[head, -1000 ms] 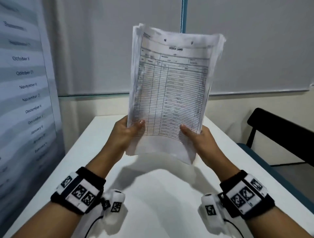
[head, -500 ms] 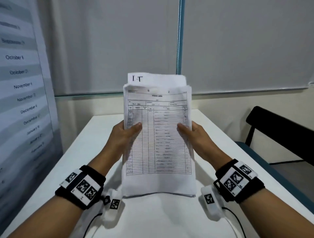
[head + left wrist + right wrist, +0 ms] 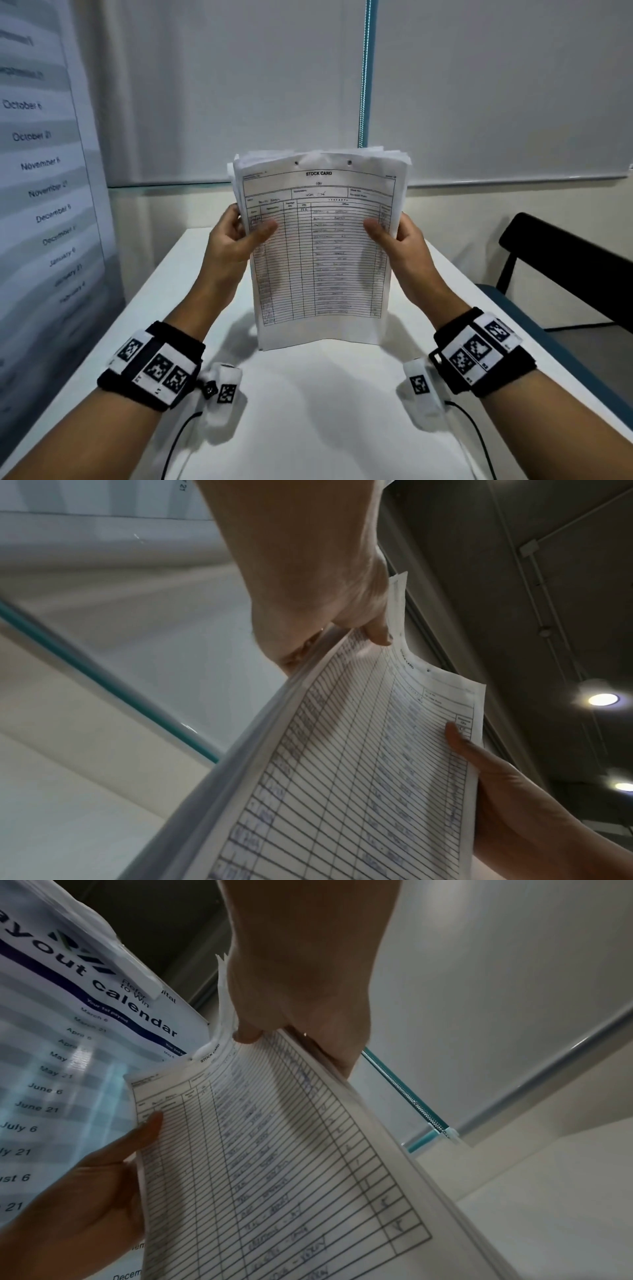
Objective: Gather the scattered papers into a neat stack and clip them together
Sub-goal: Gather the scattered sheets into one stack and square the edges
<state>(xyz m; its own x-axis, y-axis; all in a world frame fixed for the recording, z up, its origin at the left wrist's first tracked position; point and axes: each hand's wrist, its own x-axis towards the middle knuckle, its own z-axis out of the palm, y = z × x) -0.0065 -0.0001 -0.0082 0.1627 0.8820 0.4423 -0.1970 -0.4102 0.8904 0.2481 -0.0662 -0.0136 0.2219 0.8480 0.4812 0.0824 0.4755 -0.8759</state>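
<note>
left hand (image 3: 236, 236): grips the left edge of the paper stack (image 3: 322, 253), thumb on the front sheet
right hand (image 3: 400, 246): same on the stack's right edge
paper stack: upright, bottom edge just over the white table (image 3: 308, 411)
calendar poster (image 3: 37, 164): left of the stack

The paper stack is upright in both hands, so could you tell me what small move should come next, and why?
Probably tap the paper stack down on the white table: left hand and right hand grip its sides, yet sheets at its top edge look uneven.
</note>
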